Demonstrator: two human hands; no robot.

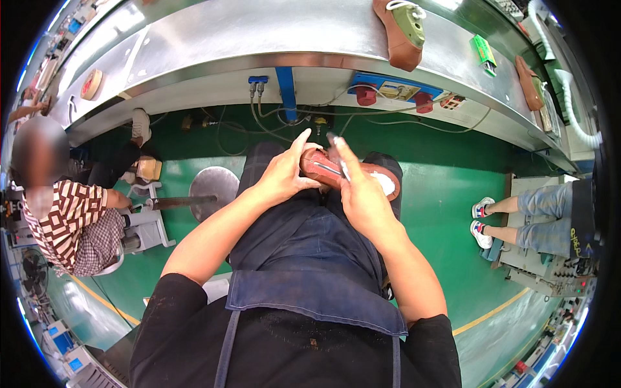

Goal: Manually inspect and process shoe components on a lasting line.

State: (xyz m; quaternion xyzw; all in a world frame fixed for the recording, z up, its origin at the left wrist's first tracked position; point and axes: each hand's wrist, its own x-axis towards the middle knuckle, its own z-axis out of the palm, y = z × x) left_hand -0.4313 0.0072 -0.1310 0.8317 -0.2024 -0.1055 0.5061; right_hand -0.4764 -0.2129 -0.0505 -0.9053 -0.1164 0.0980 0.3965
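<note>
On my lap lies a brown shoe upper (314, 167) pulled over a last, its underside turned up. A narrow dark metal strip runs along the middle of that underside, and a white patch shows toward its right end. My left hand (283, 169) grips the left end of the shoe, with the thumb and fingers on opposite sides of it. Over the middle of the shoe is my right hand (363, 193), closed on a slim grey tool whose dark upper end is smeared by motion. What kind of tool it is, I cannot make out.
Ahead runs a metal workbench (259, 32) bearing a brown lasted shoe (402, 35), a green box (484, 55), another shoe (530, 84) and a tape roll (91, 85). Sockets and cables hang beneath. A seated person (71, 220) is at left, another person's legs (511, 216) at right.
</note>
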